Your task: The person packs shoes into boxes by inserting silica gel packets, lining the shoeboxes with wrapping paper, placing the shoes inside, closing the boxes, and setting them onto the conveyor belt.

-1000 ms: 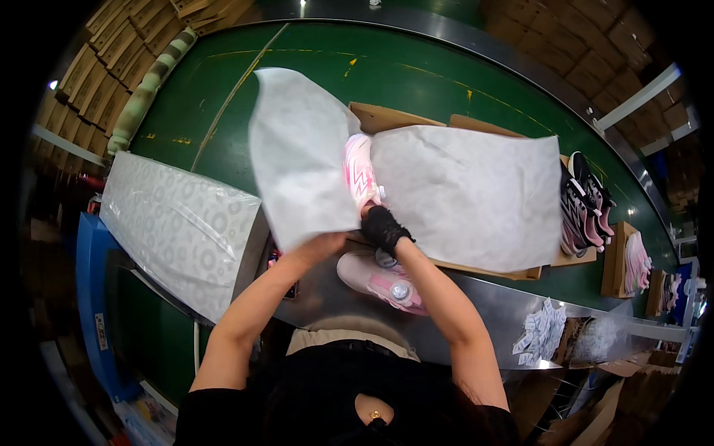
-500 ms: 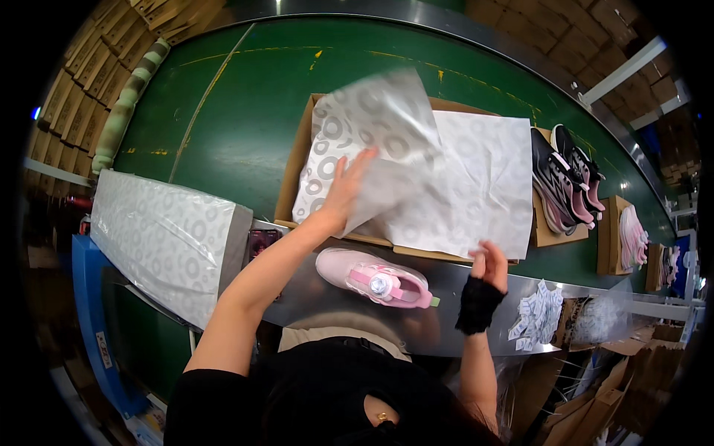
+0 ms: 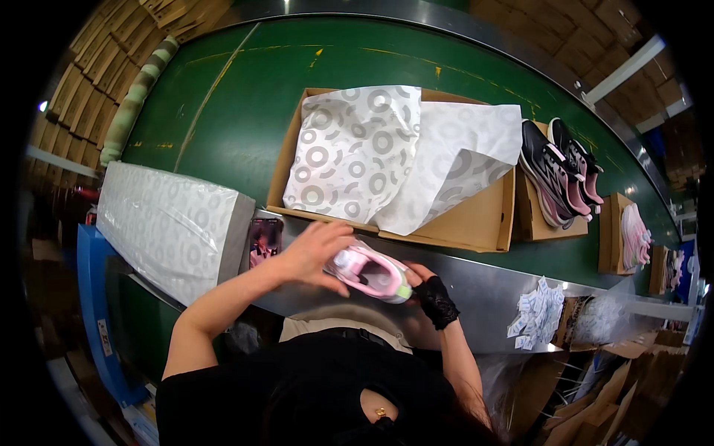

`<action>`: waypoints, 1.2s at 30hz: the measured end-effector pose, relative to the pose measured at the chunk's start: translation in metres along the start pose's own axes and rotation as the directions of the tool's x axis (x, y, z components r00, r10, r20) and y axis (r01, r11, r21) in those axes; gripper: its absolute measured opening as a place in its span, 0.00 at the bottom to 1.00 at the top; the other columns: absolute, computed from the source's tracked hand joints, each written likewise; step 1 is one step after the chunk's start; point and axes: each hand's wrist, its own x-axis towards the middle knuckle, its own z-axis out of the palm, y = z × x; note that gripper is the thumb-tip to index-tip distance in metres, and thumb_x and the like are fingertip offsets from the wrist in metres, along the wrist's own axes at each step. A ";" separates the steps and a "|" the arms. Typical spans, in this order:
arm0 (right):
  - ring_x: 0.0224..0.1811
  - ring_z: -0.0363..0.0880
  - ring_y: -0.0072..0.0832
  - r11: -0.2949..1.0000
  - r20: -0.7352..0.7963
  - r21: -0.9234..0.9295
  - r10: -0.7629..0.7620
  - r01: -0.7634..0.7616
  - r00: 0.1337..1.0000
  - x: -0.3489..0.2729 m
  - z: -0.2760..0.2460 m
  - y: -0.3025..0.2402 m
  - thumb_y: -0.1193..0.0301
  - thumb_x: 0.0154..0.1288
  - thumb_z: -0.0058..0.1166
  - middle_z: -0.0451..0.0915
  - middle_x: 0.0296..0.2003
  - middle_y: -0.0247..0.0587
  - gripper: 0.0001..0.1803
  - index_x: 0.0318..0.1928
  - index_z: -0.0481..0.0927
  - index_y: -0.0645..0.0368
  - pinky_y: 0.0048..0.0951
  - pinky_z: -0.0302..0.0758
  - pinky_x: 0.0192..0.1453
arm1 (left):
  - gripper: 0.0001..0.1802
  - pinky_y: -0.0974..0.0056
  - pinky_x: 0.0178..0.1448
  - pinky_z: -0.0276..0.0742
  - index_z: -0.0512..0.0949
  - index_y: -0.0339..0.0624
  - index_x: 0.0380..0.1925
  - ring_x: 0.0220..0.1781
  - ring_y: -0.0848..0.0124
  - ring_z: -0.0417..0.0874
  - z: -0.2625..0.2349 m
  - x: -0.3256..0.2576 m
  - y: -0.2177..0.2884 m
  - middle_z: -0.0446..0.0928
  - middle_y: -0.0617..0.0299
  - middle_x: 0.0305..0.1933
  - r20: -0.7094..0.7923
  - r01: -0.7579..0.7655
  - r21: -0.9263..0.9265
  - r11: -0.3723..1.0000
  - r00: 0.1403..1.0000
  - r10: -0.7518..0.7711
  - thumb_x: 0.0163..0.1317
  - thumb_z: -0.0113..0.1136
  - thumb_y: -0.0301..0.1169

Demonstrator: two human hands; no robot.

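Observation:
A pink shoe (image 3: 370, 272) with a white sole is held over the metal counter edge (image 3: 491, 297) just in front of me. My left hand (image 3: 316, 253) grips its heel end from the left. My right hand (image 3: 428, 286), in a black lace fingerless glove, holds its toe end from the right. Just beyond lies an open cardboard shoe box (image 3: 480, 219) lined with white tissue paper (image 3: 387, 160) printed with grey rings, folded over the box's inside.
A tall stack of ring-printed tissue sheets (image 3: 167, 227) sits at my left. A box with a dark pair of shoes (image 3: 558, 178) and another with a pink shoe (image 3: 632, 238) ride the green conveyor (image 3: 223, 119). Paper tags (image 3: 535, 316) lie on the counter at right.
My left hand let go of the tissue paper, which now lies flat in the box, and came down to the pink shoe. Both hands now hold the shoe, lifted off the counter.

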 end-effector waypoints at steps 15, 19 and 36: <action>0.28 0.72 0.20 0.956 0.295 0.232 -0.244 0.178 0.924 0.018 0.048 -0.070 0.62 0.64 0.44 0.75 0.29 0.37 0.18 0.47 0.70 0.64 0.20 0.69 0.35 | 0.36 0.70 0.48 0.69 0.68 0.38 0.47 0.43 0.76 0.73 -0.061 -0.022 0.002 0.73 0.64 0.40 -0.270 0.137 -0.866 0.480 0.681 -0.681 0.31 0.69 0.23; 0.31 0.73 0.21 0.984 0.311 0.052 -0.178 0.170 0.934 0.018 0.039 -0.036 0.66 0.60 0.49 0.76 0.34 0.38 0.19 0.48 0.69 0.65 0.20 0.70 0.37 | 0.27 0.68 0.49 0.70 0.69 0.33 0.45 0.42 0.74 0.74 -0.059 0.019 -0.025 0.74 0.61 0.40 -0.276 0.060 -0.919 0.390 0.609 -0.744 0.46 0.65 0.35; 0.52 0.65 0.38 0.429 -0.240 -0.765 -0.882 0.480 0.406 0.072 0.027 -0.072 0.83 0.41 0.51 0.65 0.52 0.50 0.33 0.54 0.63 0.59 0.38 0.61 0.53 | 0.33 0.60 0.49 0.70 0.66 0.31 0.49 0.49 0.61 0.73 -0.022 0.046 -0.083 0.70 0.51 0.48 -0.248 -0.031 -0.963 0.269 0.498 -0.831 0.59 0.44 0.53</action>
